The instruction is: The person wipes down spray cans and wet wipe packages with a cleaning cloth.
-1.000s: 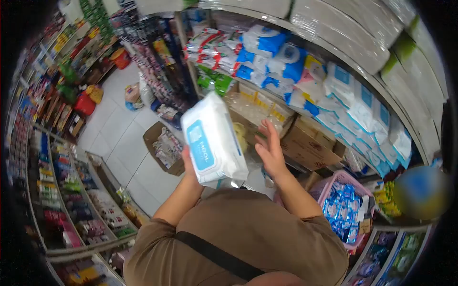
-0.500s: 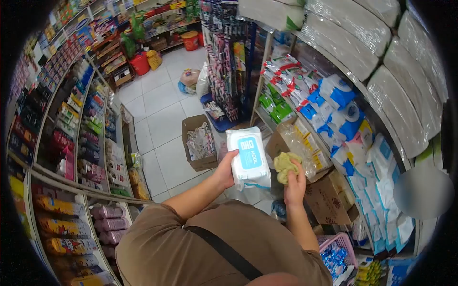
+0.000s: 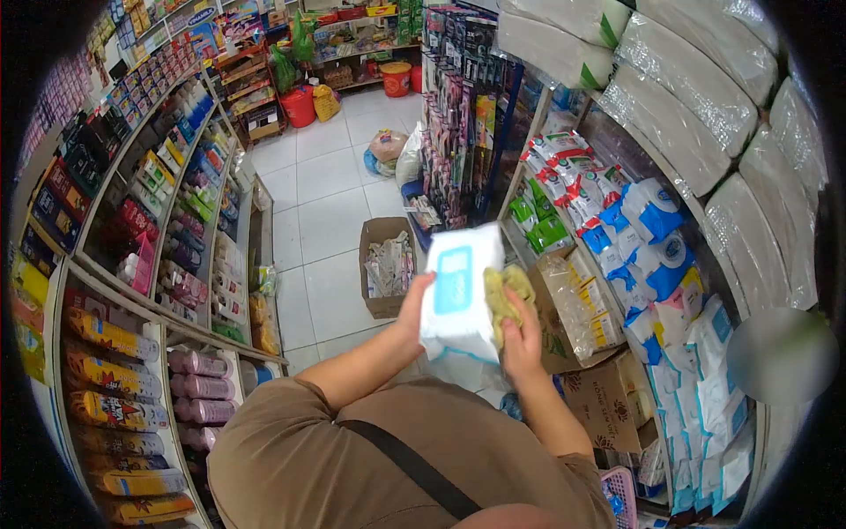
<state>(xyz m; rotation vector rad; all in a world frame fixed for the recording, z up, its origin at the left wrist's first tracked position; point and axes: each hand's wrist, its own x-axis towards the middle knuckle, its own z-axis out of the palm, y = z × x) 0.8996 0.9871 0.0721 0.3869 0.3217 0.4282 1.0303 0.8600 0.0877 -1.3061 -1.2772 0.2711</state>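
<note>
A white pack with a light blue label (image 3: 456,286) is held up in front of my body, tilted so that its side shows. My left hand (image 3: 414,309) grips the left side of the pack, fingers partly hidden behind it. On the other side, my right hand (image 3: 522,339) is closed on a yellowish-green cloth (image 3: 508,295). The cloth lies against the pack's right side. Below and behind the pack, an open cardboard box (image 3: 365,264) of small packets stands on the tiled floor.
Shelves of bottles (image 3: 189,216) line the left. On the right, a shelf holds blue and white packs (image 3: 652,238), with large wrapped bundles (image 3: 687,97) above. Cardboard boxes (image 3: 604,401) stand by my right arm. A hanging display (image 3: 458,115) stands ahead.
The cloth in my right hand has moved left, from apart to against the pack. The pack has tilted in my left hand. The view has shifted, so the shop appears farther right.
</note>
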